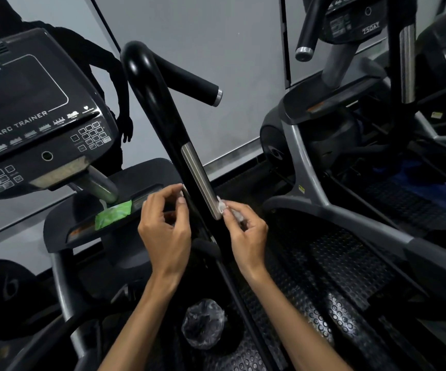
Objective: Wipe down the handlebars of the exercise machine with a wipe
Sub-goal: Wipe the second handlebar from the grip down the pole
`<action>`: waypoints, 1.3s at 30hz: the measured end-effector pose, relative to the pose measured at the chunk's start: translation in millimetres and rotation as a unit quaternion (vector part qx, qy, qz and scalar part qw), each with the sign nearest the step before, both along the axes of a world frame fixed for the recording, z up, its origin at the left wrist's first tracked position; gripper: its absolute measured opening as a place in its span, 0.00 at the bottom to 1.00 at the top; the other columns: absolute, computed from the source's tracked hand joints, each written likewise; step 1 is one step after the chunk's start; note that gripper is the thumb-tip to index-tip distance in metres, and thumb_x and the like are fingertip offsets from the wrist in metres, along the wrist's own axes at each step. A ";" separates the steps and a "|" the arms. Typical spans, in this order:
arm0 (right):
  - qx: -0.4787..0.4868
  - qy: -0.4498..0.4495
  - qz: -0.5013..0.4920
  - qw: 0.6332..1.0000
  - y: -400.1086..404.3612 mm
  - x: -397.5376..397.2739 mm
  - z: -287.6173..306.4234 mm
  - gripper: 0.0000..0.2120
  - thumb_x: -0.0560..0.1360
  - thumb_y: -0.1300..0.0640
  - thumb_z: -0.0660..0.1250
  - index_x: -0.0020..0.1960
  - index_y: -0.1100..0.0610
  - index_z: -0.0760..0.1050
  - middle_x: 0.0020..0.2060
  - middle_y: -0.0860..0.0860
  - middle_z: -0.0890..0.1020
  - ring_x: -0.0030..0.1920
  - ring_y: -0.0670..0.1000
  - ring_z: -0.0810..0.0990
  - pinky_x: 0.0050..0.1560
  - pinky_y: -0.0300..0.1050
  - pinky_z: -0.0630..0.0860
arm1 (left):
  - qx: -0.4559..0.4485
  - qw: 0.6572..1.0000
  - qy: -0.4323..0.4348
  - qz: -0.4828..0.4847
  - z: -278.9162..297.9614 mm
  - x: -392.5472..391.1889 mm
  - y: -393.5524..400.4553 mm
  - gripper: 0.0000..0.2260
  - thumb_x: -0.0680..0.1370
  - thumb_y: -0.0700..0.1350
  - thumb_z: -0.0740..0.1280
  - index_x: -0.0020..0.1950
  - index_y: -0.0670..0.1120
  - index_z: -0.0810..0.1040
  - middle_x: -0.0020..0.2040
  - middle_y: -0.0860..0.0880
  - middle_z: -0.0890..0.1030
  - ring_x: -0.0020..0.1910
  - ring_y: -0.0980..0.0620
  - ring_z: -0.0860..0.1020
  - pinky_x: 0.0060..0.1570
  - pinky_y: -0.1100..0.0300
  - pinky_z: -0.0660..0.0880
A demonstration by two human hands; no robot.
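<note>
A long black handlebar [160, 103] of the exercise machine rises through the middle of the view, with a silver sensor strip [199, 178] on its lower part. My right hand [243, 231] pinches a small white wipe [223, 207] against the lower end of that strip. My left hand [167, 223] is on the bar's left side, fingers curled, fingertips touching the bar near a bit of white that may be the wipe. A short side grip [197, 85] with a silver cap branches to the right.
The machine's console [29, 116] is at left, with a green wipe packet [113, 214] on the tray below it. A black bin lined with plastic [203, 325] stands on the studded rubber floor. A second machine [350, 116] is at right. A mirror wall is behind.
</note>
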State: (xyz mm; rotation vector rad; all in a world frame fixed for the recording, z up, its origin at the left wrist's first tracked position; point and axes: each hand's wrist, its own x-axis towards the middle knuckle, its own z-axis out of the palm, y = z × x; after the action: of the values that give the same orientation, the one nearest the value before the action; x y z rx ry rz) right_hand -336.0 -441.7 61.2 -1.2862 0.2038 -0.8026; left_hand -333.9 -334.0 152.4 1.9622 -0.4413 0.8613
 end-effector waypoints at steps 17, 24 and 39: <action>0.104 -0.032 0.185 0.977 -22.8 16.2 31.1 0.12 0.77 0.69 0.69 0.55 0.58 0.85 0.50 0.51 0.88 0.54 0.47 0.85 0.56 0.39 0.79 | 0.069 0.995 -0.070 -0.022 26.7 25.4 -11.6 0.21 0.83 0.37 0.61 0.77 0.47 0.68 0.76 0.50 0.66 0.75 0.54 0.66 0.71 0.53 0.69; 0.114 0.028 0.210 0.971 -31.3 14.1 6.6 0.12 0.77 0.69 0.68 0.49 0.55 0.85 0.44 0.53 0.88 0.47 0.49 0.86 0.52 0.44 0.78 | 0.091 0.994 -0.063 -0.021 20.3 30.9 -8.4 0.22 0.83 0.38 0.61 0.77 0.46 0.67 0.77 0.47 0.66 0.73 0.64 0.61 0.72 0.59 0.64; 0.171 -0.015 0.296 0.940 -38.0 44.6 32.0 0.09 0.76 0.68 0.69 0.49 0.58 0.85 0.43 0.55 0.87 0.46 0.52 0.84 0.52 0.43 0.81 | 0.051 0.995 -0.073 -0.033 24.0 29.9 -12.6 0.20 0.81 0.33 0.62 0.73 0.42 0.72 0.71 0.46 0.70 0.74 0.58 0.66 0.72 0.64 0.64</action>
State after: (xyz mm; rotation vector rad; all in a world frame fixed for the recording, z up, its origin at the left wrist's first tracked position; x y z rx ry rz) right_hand -291.4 -479.7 93.2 -0.9268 -0.0709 -0.2508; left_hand -304.0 -346.5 176.4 1.9725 -0.6431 0.9613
